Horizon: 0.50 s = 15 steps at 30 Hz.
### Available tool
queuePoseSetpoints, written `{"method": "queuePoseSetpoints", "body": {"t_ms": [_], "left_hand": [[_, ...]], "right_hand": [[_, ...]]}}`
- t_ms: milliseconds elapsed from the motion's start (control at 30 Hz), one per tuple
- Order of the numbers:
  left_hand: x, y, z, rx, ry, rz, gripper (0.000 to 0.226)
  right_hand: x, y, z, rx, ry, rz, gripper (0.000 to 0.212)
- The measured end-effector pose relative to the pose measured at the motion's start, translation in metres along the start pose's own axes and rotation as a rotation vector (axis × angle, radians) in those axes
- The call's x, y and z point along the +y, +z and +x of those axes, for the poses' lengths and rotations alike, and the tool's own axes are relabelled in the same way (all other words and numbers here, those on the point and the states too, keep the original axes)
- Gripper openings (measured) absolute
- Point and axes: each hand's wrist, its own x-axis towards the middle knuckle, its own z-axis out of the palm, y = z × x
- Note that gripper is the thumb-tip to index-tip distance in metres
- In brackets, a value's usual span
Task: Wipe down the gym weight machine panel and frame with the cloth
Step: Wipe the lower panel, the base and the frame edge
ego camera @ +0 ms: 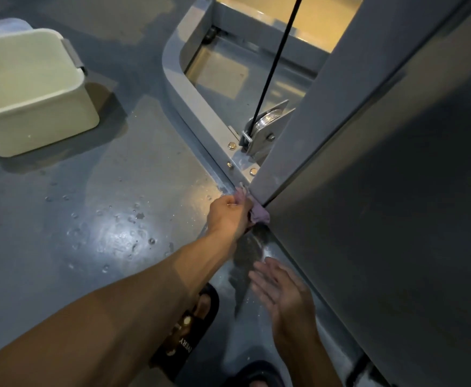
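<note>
- The left hand [228,216] grips a bunched purple cloth [258,213], pressing it into the bottom corner where the grey machine panel [382,205] meets the base frame rail [201,113].
- The rail's long axis runs away from that hand, up and to the left towards the pulley [268,124] and black cable [279,60]; the panel's lower edge runs back towards the person, down and to the right.
- The right hand [279,289] hovers with fingers spread, holding nothing, just beside the panel's lower edge and nearer the person.
- The left hand is my pick for the next stroke: it already has the cloth at the joint.
- A pale plastic tub [33,90] sits on the wet floor [103,219], well apart to the left.
</note>
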Motion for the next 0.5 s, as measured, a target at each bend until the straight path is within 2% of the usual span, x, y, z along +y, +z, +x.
{"method": "queuePoseSetpoints", "body": {"t_ms": [67,167,267,367,500], "left_hand": [[0.003,-0.002,0.001,0.052,0.007,0.022,0.029],[-0.014,-0.006,-0.012,-0.029,-0.060,-0.004,0.014],[-0.038,-0.023,-0.014,-0.004,-0.096,0.065,0.013],[-0.053,-0.045,0.000,0.080,-0.102,0.171,0.017],[-0.056,-0.049,0.005,0.080,-0.065,0.243,0.023]], "right_hand": [[-0.007,0.003,-0.001,-0.034,-0.015,-0.085,0.015],[-0.017,0.013,0.001,-0.114,-0.025,-0.260,0.014],[-0.023,0.020,0.006,-0.163,-0.043,-0.405,0.013],[-0.028,0.022,0.013,-0.180,-0.042,-0.451,0.009],[-0.028,0.024,0.021,-0.136,-0.045,-0.434,0.013]]}}
